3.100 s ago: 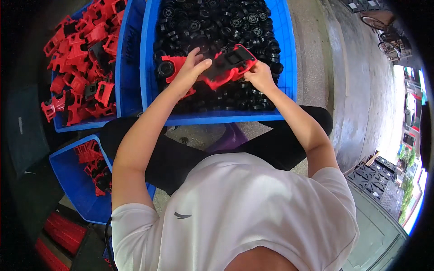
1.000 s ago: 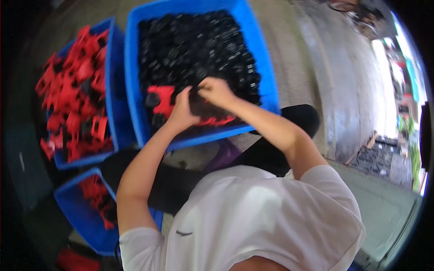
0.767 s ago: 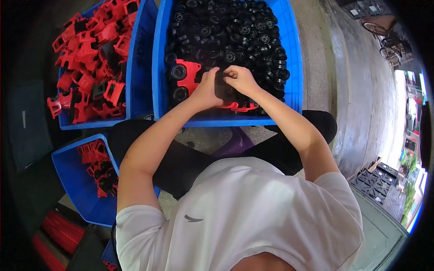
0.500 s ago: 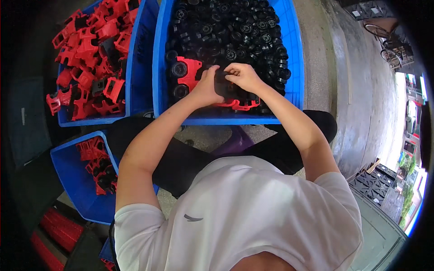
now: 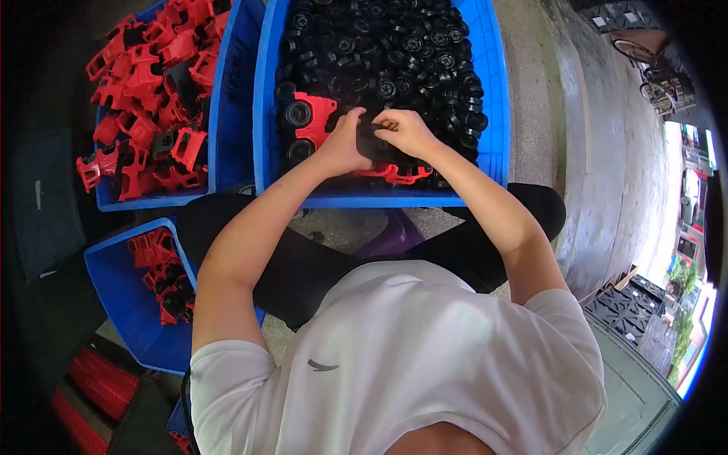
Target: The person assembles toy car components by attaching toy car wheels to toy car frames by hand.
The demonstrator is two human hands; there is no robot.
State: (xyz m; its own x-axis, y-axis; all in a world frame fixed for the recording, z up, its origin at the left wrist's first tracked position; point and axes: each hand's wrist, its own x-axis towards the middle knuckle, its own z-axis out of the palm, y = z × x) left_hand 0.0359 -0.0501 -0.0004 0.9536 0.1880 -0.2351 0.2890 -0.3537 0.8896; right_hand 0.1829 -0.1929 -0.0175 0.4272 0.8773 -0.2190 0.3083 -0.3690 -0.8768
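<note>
A dark, flat black toy part is held over the bin of black toy wheels. My left hand grips its left side, thumb and fingers closed around it. With bent, pinched fingers, my right hand works at its upper right side; what sits between those fingertips is hidden. Just left of my left hand lies a red toy vehicle body with two black wheels showing. Below my hands, another red plastic toy body rests near the bin's front wall.
The wheels fill a blue bin in front of me. To its left, a second blue bin is heaped with red toy bodies. Nearer stands a smaller blue bin with red and black toys.
Both hands stay over the wheel bin with the black part between them. My right hand has shifted very slightly left; the view has moved a little.
</note>
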